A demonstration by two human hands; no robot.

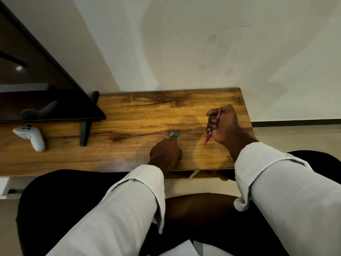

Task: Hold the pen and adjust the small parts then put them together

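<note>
Wood-grain desk runs along a pale wall, and I sit at its near edge with my sleeves rolled back. My left hand rests on the top with its fingertips pinching a small silvery clip; a tiny teal piece lies just beside it, touching or nearly so, I cannot tell which. My right hand is curled into a fist round a pink pen, tip pointing down toward the desk, well apart from the clip. To handle these little parts well, I judge I should keep the pinch light and low, steady my wrist on the wood, and keep the pen's tip off the surface. Off to my left a white controller lies near the foot of a dark monitor stand.
</note>
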